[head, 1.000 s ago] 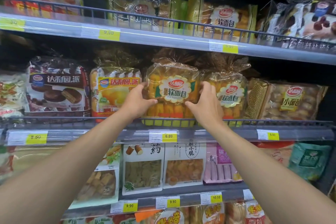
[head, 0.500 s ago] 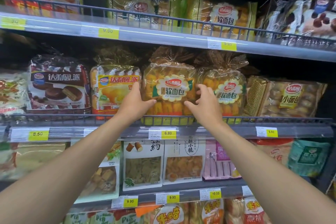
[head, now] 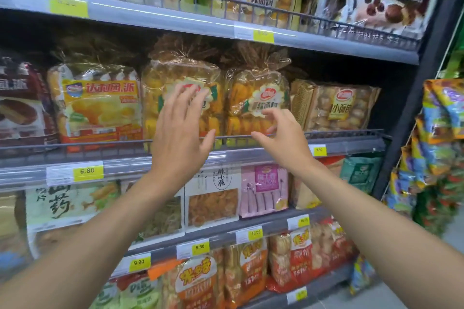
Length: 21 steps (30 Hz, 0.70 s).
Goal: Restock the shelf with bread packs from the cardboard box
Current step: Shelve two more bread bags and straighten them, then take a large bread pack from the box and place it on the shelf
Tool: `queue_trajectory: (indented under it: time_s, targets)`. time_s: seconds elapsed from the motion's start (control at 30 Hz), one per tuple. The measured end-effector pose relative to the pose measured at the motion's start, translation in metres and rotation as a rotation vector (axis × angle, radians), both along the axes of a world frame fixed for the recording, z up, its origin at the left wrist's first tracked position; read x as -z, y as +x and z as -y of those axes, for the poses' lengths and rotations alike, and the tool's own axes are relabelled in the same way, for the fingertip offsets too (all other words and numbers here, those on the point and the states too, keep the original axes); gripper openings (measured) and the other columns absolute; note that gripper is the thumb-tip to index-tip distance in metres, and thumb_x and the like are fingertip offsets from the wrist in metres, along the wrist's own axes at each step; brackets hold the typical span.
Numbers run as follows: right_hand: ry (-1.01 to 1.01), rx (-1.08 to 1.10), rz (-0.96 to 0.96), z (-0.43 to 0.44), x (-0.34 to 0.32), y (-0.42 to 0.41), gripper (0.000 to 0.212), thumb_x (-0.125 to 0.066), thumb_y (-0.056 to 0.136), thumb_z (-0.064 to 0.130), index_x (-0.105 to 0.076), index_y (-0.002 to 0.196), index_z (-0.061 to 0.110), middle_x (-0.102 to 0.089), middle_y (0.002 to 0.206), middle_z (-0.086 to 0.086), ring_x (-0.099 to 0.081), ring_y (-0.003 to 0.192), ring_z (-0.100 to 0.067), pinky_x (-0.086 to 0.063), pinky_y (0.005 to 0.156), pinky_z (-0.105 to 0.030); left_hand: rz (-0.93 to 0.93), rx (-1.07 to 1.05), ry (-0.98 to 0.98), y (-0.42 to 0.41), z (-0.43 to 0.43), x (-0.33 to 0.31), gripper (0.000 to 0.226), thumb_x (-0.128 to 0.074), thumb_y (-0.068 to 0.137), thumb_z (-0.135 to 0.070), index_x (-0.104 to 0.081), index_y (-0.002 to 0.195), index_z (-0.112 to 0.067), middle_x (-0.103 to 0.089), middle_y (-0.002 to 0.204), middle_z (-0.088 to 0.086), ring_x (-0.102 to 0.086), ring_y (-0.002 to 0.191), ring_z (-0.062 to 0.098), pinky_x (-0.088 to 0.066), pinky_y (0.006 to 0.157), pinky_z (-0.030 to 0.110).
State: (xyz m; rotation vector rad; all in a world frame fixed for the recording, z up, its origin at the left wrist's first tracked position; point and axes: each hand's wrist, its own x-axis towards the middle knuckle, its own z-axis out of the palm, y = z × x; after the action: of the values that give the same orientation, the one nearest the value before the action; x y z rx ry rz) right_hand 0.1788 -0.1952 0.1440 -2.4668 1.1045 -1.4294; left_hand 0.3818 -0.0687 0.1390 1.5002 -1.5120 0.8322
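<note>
Two clear bread packs with orange rolls stand upright side by side on the middle shelf (head: 351, 143). In front of the left bread pack (head: 155, 98) my left hand (head: 179, 128) hovers with fingers spread, holding nothing. The right bread pack (head: 253, 88) stands behind my right hand (head: 281, 135), whose fingers are curled apart just off the wrapper. The cardboard box is out of view.
A yellow cake pack (head: 100, 103) stands left of the bread, a pale small-bread pack (head: 336, 108) to its right. The top shelf (head: 155, 15) holds more packs behind a wire rail. Lower shelves carry snack bags. A hanging snack rack (head: 437, 148) stands at the right.
Both hands have let go of the left bread pack and drawn back from it with fingers spread. The view has shifted right and closer to the shelf.
</note>
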Motion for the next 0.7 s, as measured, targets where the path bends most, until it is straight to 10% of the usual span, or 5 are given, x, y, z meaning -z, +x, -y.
queue_trajectory:
  time_s: [0.3,0.7]
  targets:
    - [0.073,0.267,-0.100,-0.008,0.053,-0.141,0.048,-0.076,0.082,0.037,-0.060,0.125,0.022,-0.052,0.112,0.006,-0.055,0.078,-0.004,-0.045,0.083,-0.025,-0.052,0.438,0.245,-0.111,0.053,0.080,0.064,-0.073,0.088,-0.030,-0.048,0.145,-0.013,-0.046,0.150,0.009,-0.039,0.142,0.032,-0.032,0.119,0.047]
    - [0.776,0.671,-0.194,-0.083,0.233,-0.397,0.052,-0.083,0.081,0.033,-0.062,0.124,0.012,-0.064,0.114,-0.008,-0.064,0.090,-0.026,-0.053,0.087,-0.038,-0.143,0.621,1.145,-0.246,0.026,0.296,0.072,-0.064,0.090,-0.051,-0.043,0.149,-0.016,-0.038,0.154,0.007,-0.039,0.142,0.026,-0.032,0.117,0.033]
